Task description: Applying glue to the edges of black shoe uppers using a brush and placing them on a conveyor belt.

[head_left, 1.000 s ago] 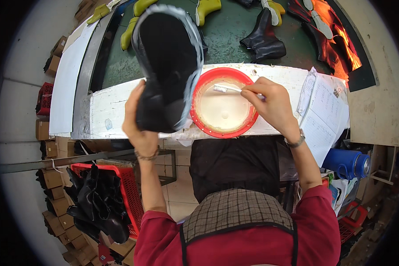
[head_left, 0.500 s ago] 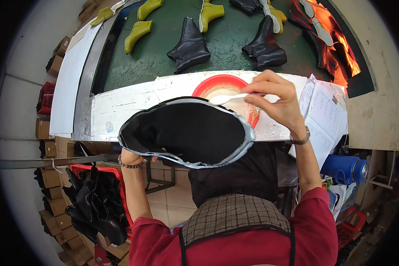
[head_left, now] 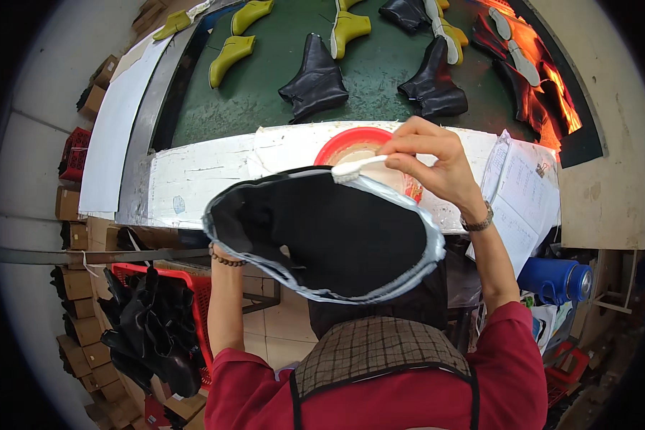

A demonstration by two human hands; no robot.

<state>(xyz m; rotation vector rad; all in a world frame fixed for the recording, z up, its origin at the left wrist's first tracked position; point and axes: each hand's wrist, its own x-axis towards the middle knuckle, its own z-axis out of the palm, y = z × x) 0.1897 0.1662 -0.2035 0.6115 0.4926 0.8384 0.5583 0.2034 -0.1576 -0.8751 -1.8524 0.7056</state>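
Note:
A black boot upper (head_left: 322,236) is held up in front of me, its wide opening facing me and its rim coated whitish. My left hand (head_left: 221,251) supports it from the left and below; most of that hand is hidden behind it. Pinched in my right hand (head_left: 430,154) is a white toothbrush (head_left: 349,170), its bristles against the far rim of the upper. Behind the upper, partly covered, a red bowl (head_left: 340,138) of pale creamy liquid stands on the white ledge (head_left: 215,179).
Black boots (head_left: 314,82) and yellow-green shoe lasts (head_left: 231,60) lie on a green conveyor belt (head_left: 215,107), with an orange-lit area at right. Papers (head_left: 519,186) and a blue flask (head_left: 552,279) are to my right. A red crate (head_left: 203,301) of black boots (head_left: 154,333) stands lower left.
The boot upper has shifted right and nearer to me, with more of its opening in view. The toothbrush has moved slightly left and down along the rim.

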